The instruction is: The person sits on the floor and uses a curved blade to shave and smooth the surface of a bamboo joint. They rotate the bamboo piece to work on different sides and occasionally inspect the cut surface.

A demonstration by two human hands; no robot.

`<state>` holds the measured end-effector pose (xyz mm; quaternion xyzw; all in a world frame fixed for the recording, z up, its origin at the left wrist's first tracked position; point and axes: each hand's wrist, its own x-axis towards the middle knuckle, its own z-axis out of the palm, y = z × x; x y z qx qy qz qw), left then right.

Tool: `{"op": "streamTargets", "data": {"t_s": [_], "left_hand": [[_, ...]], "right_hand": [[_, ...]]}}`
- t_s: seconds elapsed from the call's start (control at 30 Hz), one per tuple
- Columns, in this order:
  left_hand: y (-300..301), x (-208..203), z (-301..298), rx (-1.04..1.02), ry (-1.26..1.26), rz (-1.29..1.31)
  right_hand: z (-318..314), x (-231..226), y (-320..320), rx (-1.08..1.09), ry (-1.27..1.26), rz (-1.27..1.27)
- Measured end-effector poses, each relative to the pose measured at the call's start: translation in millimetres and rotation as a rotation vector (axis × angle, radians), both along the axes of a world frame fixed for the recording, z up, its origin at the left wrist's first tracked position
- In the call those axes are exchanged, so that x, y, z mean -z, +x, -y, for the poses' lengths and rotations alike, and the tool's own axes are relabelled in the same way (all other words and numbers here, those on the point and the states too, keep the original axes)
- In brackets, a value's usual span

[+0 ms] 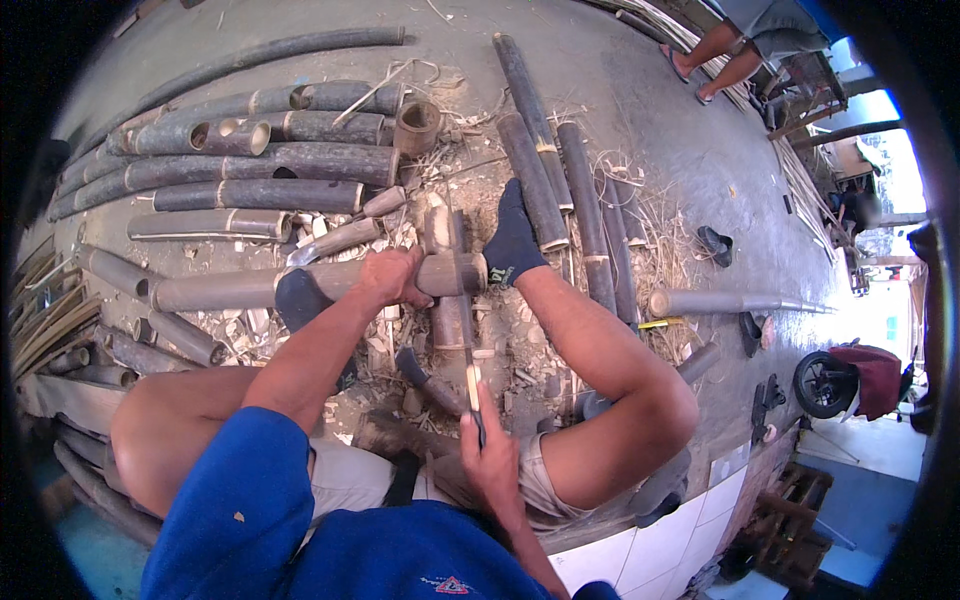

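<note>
A thick brown bamboo pole (220, 289) lies crosswise in front of me, over a short wooden block (446, 328). My left hand (393, 277) grips the pole from above, a little left of its right end. In my right hand (490, 455) is the pale and dark handle of a handsaw (475, 392). Its narrow blade points away from me and crosses the pole near that end; how deep it sits in the bamboo I cannot tell. My left foot in a dark sock (303, 298) presses on the pole, and my right sock (512, 235) is beside its cut end.
Several bamboo poles (290, 162), some with cut holes, lie at the far left. More dark poles (532, 180) lie beyond my right foot. Near my legs is a curved-blade tool (425, 375). Shavings cover the floor. A person's legs (730, 65) show at the far right.
</note>
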<state>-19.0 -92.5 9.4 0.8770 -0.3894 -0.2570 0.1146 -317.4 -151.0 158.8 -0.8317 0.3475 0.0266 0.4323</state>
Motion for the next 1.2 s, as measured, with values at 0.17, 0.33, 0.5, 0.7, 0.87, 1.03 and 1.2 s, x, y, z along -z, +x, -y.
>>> {"op": "streamTargets", "data": {"t_s": [0.17,0.33,0.5,0.7,0.87,1.03,1.2], "left_hand": [[-3.6,3.6,0.6,-0.031,-0.003,0.043],[-2.4,2.5,0.4,-0.054,-0.015,0.021],[-2.0,2.8,3.7,-0.059,-0.009,0.028],[0.6,-2.6,3.2,-0.031,0.025,-0.040],[-2.7,-2.7,3.0,-0.053,-0.005,0.033],[-5.0,0.0,1.7,-0.063,0.022,0.052],[-3.3,-0.4,1.6,-0.035,0.018,0.016]], "right_hand": [[12.8,5.6,34.8,-0.036,-0.024,0.127],[9.9,3.2,21.3,-0.006,0.025,0.059],[6.9,10.3,7.6,-0.001,0.011,-0.048],[13.3,26.1,22.1,-0.031,-0.020,0.225],[6.6,3.1,12.3,-0.015,-0.016,0.079],[15.2,8.2,40.4,-0.050,-0.054,0.114],[5.4,3.6,8.9,0.031,0.092,-0.032]]}}
